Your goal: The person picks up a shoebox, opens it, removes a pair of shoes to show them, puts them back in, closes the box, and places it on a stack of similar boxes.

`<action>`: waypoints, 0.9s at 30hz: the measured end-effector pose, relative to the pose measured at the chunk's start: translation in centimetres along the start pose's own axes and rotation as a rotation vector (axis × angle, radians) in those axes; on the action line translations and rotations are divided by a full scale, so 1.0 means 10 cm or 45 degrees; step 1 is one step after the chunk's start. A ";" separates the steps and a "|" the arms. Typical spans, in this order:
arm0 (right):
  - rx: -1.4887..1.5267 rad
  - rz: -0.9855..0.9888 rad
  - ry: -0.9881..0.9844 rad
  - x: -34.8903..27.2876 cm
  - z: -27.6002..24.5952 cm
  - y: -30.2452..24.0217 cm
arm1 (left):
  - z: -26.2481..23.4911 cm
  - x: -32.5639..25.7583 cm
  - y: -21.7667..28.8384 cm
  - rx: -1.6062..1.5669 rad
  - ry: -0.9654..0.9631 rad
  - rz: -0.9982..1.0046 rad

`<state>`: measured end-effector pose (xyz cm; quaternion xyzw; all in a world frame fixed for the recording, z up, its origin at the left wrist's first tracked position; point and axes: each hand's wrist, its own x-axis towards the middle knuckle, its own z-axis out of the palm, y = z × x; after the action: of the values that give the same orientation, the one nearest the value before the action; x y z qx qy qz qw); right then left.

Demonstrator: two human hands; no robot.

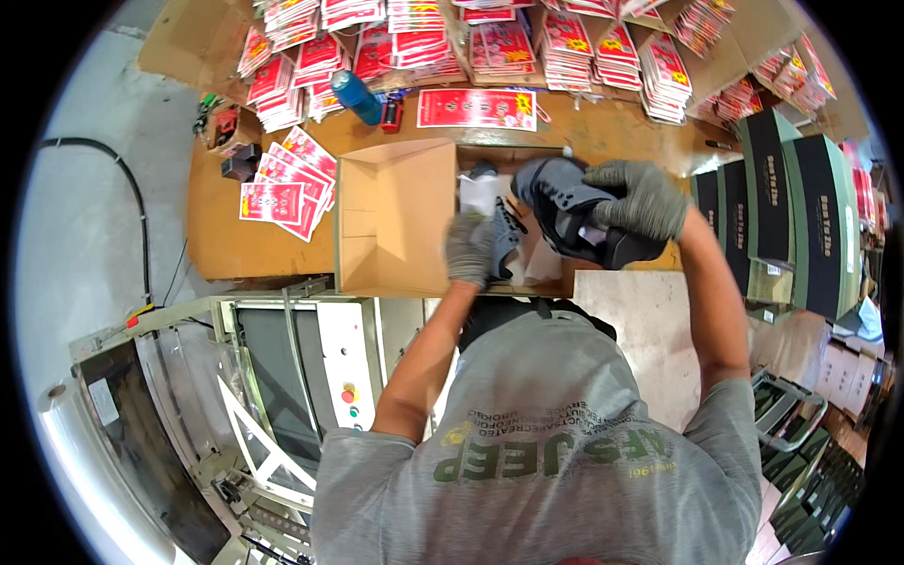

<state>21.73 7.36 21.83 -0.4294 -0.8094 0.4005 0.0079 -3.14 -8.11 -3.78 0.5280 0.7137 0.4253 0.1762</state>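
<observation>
A long wooden workbench (226,235) fills the upper part of the view, and along its far edge lie many stacks of red printed packets (565,42), some inside open cartons. On the right side stand dark shoe boxes with green sides (815,226), close one beside another. In the middle of the bench, just in front of the person, sits an open cardboard shoe box (395,221) with its lid raised to the left – inside it white wrapping paper (482,193) is visible. The right hand (640,198), in a grey knitted glove, closes its fingers around a dark grey shoe (570,212) with a black sole and holds it above the right part of the open box, tilted, the sole turned toward the right. The left hand (468,250), also gloved, is down in the box and its fingers are curled on a second dark grey shoe (506,240), which lies inside on the paper. The two shoes are near to each other, but I cannot tell if they touch. To the left of the box, a fan of red cards (287,184) is spread on the bench – behind it a blue bottle (356,97) lies tilted near a small red object (391,115), too small to tell what it is.
</observation>
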 end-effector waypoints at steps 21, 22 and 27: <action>-0.689 0.448 0.249 0.44 1.82 0.56 | -1.00 0.99 -0.07 -0.075 0.073 -0.024; -0.707 0.400 0.321 0.35 2.01 0.71 | -1.00 1.29 -0.09 -0.044 0.115 0.027; -0.562 0.484 0.295 0.45 2.18 0.77 | -1.17 3.37 -0.06 0.211 0.397 0.490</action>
<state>16.41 -1.08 0.53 -0.6072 -0.7757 0.1579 -0.0683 -24.52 17.34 9.12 0.5946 0.6511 0.4674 -0.0639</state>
